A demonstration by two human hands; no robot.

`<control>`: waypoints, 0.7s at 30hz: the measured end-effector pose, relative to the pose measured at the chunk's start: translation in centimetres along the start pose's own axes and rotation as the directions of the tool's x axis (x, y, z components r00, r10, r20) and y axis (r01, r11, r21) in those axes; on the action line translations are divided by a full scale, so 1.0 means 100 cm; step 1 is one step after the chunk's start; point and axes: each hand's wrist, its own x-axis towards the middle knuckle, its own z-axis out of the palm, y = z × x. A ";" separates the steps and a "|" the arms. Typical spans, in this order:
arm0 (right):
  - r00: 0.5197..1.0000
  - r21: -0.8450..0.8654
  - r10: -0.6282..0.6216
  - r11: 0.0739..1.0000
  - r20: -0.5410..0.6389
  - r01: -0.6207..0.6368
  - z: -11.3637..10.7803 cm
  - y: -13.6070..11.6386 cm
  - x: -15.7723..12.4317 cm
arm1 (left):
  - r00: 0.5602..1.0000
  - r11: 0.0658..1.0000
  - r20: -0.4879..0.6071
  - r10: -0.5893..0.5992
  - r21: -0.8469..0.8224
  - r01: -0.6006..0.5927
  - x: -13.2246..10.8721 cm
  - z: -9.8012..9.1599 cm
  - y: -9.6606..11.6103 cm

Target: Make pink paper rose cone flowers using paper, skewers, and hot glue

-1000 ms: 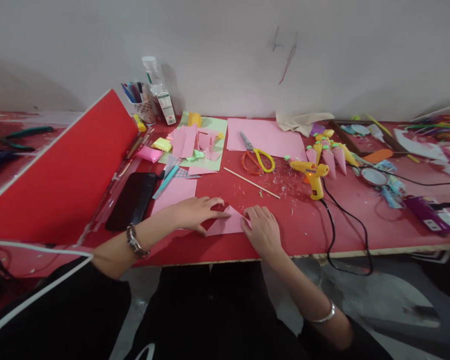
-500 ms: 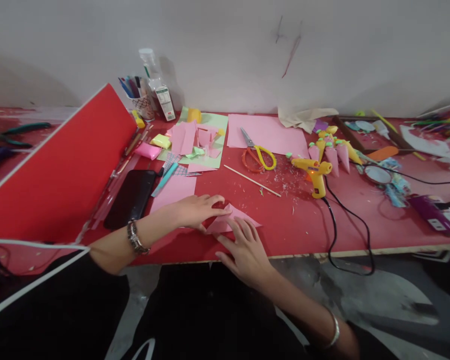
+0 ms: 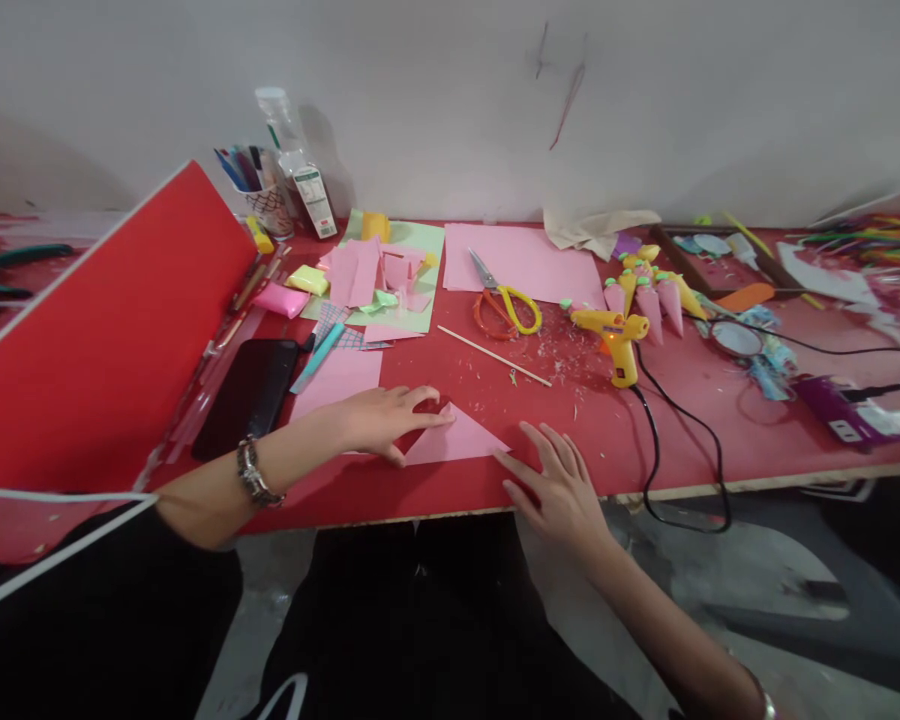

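Note:
A pink paper folded into a triangle (image 3: 461, 440) lies flat near the front edge of the red table (image 3: 570, 465). My left hand (image 3: 379, 420) presses a fingertip on its top corner, fingers spread and thumb to the left of the paper. At the triangle's right corner, the index fingertip of my right hand (image 3: 559, 485) touches or almost touches the paper; its fingers are stretched out and hold nothing. Beyond the paper lie a thin wooden stick (image 3: 495, 356) and scissors (image 3: 506, 300) with red and yellow handles.
A yellow glue gun (image 3: 615, 340) with a black cord stands to the right, beside several small pink and yellow cones (image 3: 649, 300). On the left are a black phone (image 3: 246, 398), a turquoise cutter (image 3: 319, 357) and a leaning red board (image 3: 120, 340). Pink sheets (image 3: 521, 262) lie behind.
My right hand has slid from the middle of the folded paper out to its right corner, uncovering most of it. My left hand stays on the top corner. The view has shifted slightly.

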 end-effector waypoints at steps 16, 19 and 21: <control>0.981 0.182 -0.140 0.977 0.136 0.114 -0.001 -0.007 0.016 | 1.000 0.996 -0.024 0.007 -0.093 -0.009 -0.008 0.006 0.011; 0.945 0.143 -0.274 0.957 0.179 0.251 0.002 -0.020 0.019 | 0.996 0.995 -0.082 -0.035 -0.093 0.027 -0.008 0.012 0.021; 0.936 0.106 -0.324 0.944 0.136 0.312 0.004 -0.028 0.017 | 0.989 0.994 -0.142 -0.045 -0.105 0.030 -0.009 0.016 0.026</control>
